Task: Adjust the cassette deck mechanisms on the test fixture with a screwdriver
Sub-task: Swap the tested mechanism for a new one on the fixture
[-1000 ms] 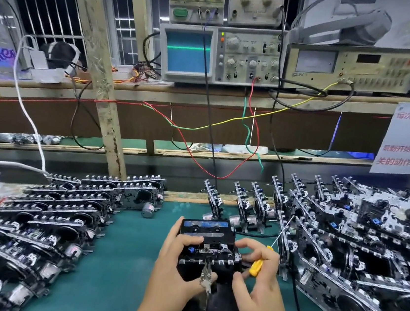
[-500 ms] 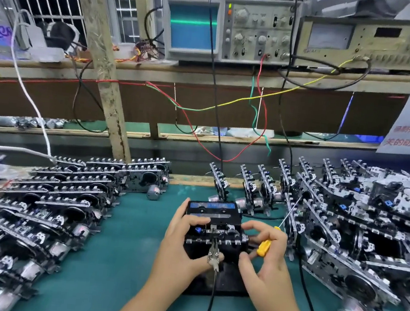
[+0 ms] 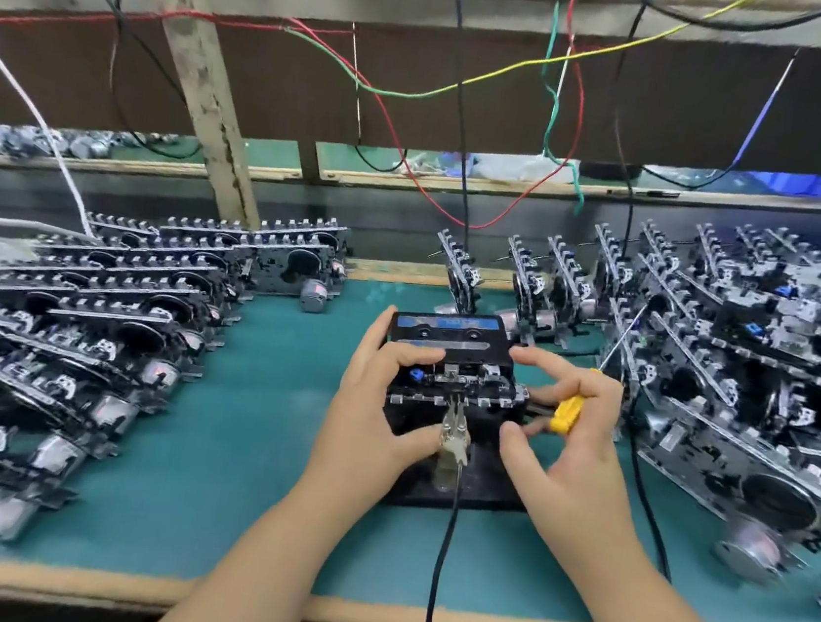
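A black cassette deck mechanism (image 3: 453,367) with a blue-labelled cassette on top sits on a black test fixture (image 3: 474,489) at the middle of the green mat. My left hand (image 3: 377,399) grips its left side, fingers over the top and thumb near a metal alligator clip (image 3: 455,432) clamped to its front. My right hand (image 3: 574,434) holds the deck's right side with fingertips and keeps a yellow-handled screwdriver (image 3: 569,413) tucked under its fingers. The thin shaft points up and to the right, away from the deck.
Rows of cassette mechanisms (image 3: 85,333) lie stacked on the left. A larger pile of mechanisms (image 3: 730,381) fills the right. A black cable (image 3: 442,563) runs from the clip over the table's front edge. Coloured wires (image 3: 477,86) hang from the shelf behind.
The camera has tilted down, so the instruments on the shelf have left the view. Both hands stay on the deck in much the same grip.
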`<state>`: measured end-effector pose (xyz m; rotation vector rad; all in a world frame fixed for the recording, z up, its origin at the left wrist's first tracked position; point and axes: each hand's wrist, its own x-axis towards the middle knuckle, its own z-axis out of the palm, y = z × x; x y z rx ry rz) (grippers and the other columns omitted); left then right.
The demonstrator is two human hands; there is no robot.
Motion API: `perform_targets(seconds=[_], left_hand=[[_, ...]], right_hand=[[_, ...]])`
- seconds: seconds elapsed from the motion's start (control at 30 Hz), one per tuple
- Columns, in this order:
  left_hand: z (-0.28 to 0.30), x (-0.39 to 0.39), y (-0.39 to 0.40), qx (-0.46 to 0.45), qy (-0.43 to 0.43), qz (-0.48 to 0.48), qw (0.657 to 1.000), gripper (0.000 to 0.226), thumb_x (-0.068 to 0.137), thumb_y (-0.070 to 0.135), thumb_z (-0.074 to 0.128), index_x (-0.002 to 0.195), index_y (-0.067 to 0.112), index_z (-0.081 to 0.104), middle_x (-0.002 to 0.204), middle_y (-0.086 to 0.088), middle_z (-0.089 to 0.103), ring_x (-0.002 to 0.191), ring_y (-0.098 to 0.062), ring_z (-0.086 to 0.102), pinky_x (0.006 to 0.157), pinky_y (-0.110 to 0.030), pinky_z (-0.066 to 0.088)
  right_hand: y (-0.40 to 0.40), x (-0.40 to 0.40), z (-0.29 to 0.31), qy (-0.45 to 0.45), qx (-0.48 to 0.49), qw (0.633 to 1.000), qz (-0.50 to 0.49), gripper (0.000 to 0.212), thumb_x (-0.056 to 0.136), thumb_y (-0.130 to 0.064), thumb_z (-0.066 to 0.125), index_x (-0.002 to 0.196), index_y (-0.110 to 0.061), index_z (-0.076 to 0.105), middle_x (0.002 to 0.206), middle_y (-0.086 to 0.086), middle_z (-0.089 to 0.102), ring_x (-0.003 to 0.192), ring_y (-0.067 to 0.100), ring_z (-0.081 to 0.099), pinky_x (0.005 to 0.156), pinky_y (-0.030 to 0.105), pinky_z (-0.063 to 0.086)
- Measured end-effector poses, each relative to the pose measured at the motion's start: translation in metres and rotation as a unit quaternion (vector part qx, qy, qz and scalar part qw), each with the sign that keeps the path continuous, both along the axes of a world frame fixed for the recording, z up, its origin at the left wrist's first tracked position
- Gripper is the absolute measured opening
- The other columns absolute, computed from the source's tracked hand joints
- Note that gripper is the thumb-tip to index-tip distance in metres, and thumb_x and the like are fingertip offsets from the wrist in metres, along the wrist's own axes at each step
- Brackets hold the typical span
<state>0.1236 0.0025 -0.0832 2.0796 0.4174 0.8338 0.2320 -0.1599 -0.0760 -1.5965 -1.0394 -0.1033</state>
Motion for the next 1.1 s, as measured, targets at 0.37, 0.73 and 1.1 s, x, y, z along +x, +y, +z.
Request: perform_targets(seconds=[0.37, 0.73, 1.1], left_hand=[[0.032, -0.025, 0.03, -0.006, 0.134, -0.145, 0.98, 0.076, 0.065, 0.052, 0.083, 0.13, 0.064, 0.047, 0.159, 0.037, 0.003, 0.141, 0.02, 0.017, 0.107, -0.021, 0.029], [0.066, -0.014, 0.074, 0.012, 0.25, -0.123, 0.96, 0.114, 0.06, 0.034, 0.094, 0.151, 0.049, 0.028, 0.132, 0.031, 0.048, 0.126, 0.01, 0.049, 0.111, -0.03, 0.044], [0.071, -0.01, 0.076, 0.046, 0.273, -0.107, 0.955, 0.114, 0.055, 0.036, 0.096, 0.151, 0.037, 0.035, 0.134, 0.025, 0.053, 0.116, 0.016, 0.051, 0.107, -0.016, 0.037]], right_hand=[[0.004, 0.035, 0.034, 0.016, -0.136, 0.989, 0.052, 0.05, 0.078, -0.012, 0.064, 0.099, -0.038, 0.027, 0.127, -0.02, 0.055, 0.127, 0.005, 0.051, 0.103, 0.044, 0.045], [0.021, 0.062, 0.089, -0.066, -0.402, 0.905, 0.125, 0.065, 0.066, -0.037, 0.087, 0.095, -0.042, 0.029, 0.152, -0.014, 0.044, 0.124, 0.014, 0.055, 0.098, 0.038, 0.043], [0.029, 0.07, 0.097, -0.077, -0.474, 0.872, 0.09, 0.077, 0.053, -0.047, 0.093, 0.097, -0.047, 0.031, 0.08, 0.003, 0.056, 0.051, 0.004, 0.042, 0.05, 0.02, 0.038]])
